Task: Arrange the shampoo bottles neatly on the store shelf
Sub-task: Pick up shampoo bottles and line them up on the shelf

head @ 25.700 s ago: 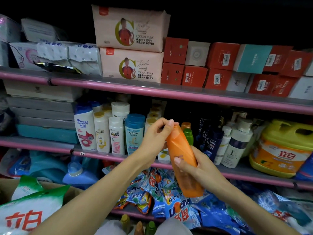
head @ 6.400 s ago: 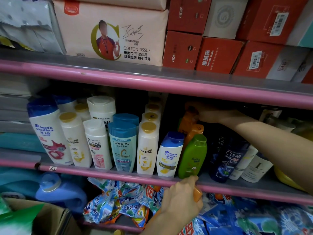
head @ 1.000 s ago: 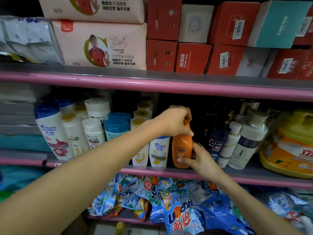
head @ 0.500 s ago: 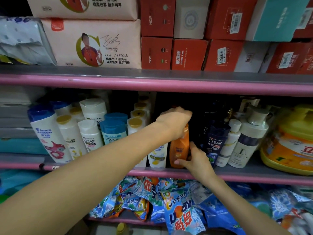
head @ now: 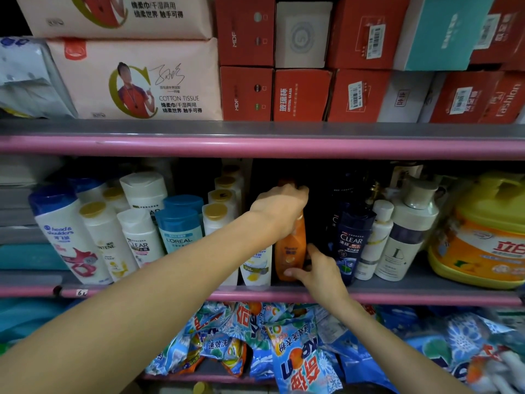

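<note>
An orange shampoo bottle point(head: 291, 251) stands upright on the middle shelf point(head: 426, 292), between a white Head & Shoulders bottle point(head: 255, 270) and a dark blue Clear bottle point(head: 350, 245). My left hand point(head: 279, 207) is closed over the orange bottle's cap, which it hides. My right hand point(head: 318, 270) presses fingers against the bottle's lower right side and base. To the left stand a row of white Head & Shoulders point(head: 61, 234), Pantene point(head: 105, 240), Clear point(head: 140, 238) and a blue L'Oreal bottle point(head: 180, 228).
White pump bottles point(head: 403, 240) and a yellow detergent jug point(head: 480, 231) fill the shelf's right end. Tissue packs point(head: 136, 81) and red boxes point(head: 301, 95) sit on the upper shelf. Detergent bags point(head: 295, 354) are heaped on the shelf below.
The orange bottle has been pushed slightly deeper onto the shelf and stands upright. Both hands have stayed on it; my view has moved closer.
</note>
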Action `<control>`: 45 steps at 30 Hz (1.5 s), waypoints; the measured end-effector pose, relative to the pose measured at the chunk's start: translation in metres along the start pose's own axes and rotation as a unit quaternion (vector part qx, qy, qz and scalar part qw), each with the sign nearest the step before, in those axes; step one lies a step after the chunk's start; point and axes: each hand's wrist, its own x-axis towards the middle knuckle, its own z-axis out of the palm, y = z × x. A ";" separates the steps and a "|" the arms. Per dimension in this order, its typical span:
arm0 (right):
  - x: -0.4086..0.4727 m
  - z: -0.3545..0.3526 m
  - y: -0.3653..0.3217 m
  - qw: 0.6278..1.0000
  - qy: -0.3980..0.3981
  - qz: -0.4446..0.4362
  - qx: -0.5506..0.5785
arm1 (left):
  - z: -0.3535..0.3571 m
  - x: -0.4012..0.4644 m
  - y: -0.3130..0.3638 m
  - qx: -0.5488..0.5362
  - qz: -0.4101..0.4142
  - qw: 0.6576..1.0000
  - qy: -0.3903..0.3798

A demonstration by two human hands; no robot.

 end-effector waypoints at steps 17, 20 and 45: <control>0.008 0.004 0.002 1.000 0.011 0.002 -0.001 | 0.002 0.005 -0.003 0.010 -0.011 1.000 -0.002; 0.010 0.005 0.003 1.000 0.016 0.000 -0.006 | 0.002 0.006 -0.003 0.012 -0.014 1.000 -0.001; 0.019 0.004 0.005 1.000 -0.012 0.003 -0.015 | -0.001 0.007 -0.005 -0.014 -0.031 0.999 -0.014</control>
